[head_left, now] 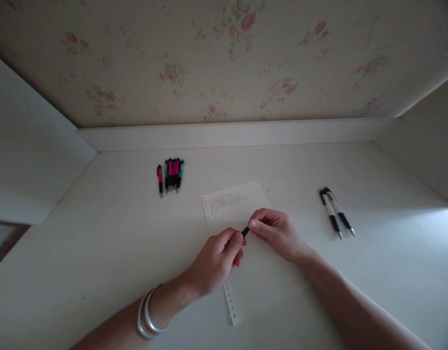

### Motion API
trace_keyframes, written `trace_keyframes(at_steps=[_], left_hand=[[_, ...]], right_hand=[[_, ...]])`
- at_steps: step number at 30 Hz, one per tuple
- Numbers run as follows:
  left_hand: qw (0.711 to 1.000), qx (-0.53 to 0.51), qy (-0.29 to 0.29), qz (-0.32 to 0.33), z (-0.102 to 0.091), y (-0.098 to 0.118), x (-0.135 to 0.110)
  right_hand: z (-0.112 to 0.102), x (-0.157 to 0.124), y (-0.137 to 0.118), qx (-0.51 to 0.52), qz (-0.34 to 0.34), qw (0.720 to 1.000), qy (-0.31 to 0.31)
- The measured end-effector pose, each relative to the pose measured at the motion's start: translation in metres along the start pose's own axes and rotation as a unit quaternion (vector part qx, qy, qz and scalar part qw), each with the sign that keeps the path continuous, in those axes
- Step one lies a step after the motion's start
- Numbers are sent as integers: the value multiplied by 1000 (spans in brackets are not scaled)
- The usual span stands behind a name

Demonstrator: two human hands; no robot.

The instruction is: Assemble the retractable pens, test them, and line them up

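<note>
Between my two hands is a pen (245, 232), of which only a short black section shows; the rest is hidden by my fingers. My left hand (220, 257) is closed around its lower end, thumb on top. At the upper end, the thumb and forefinger of my right hand (275, 233) pinch it. Both hands are over a sheet of punched paper (236, 218) on the white desk, with several lines of handwriting near its top. The hands and forearms cover part of the sheet.
Several pink, purple and teal pens with black grips (174, 175) lie side by side at the back left, one pink pen (160, 181) slightly apart. Two white-and-black pens (335, 212) lie at the right. White panels and a floral wall (209, 73) border the desk (118, 233).
</note>
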State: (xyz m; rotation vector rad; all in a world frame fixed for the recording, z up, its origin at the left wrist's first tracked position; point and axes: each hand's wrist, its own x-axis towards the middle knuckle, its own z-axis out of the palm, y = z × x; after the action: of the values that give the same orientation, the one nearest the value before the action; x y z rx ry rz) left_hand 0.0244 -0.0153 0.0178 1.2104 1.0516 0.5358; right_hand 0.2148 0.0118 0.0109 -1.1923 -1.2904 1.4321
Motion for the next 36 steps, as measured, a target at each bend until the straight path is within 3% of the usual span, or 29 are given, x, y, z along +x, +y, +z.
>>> trace_keyframes(at_steps=[8, 17, 20, 23, 26, 31, 36], left_hand=[[1000, 17, -2, 5, -1, 6, -2], [994, -90, -51, -45, -8, 6, 3], [992, -90, -65, -64, -13, 9, 6], [999, -3, -32, -31, -18, 13, 7], [990, 135, 13, 41, -24, 16, 7], [936, 310, 42, 159, -34, 14, 9], [862, 455, 79, 208, -40, 4, 12]], right_hand=[[-3, -2, -6, -46, 11, 998, -43], [-6, -2, 4, 47, -2, 994, -102], [-6, -1, 7, 86, -10, 993, -80], [-4, 0, 6, 79, -17, 996, -36], [-3, 1, 3, -16, -5, 999, -47], [-2, 0, 7, -66, -33, 996, -51], [0, -1, 15, -67, -39, 996, -45]])
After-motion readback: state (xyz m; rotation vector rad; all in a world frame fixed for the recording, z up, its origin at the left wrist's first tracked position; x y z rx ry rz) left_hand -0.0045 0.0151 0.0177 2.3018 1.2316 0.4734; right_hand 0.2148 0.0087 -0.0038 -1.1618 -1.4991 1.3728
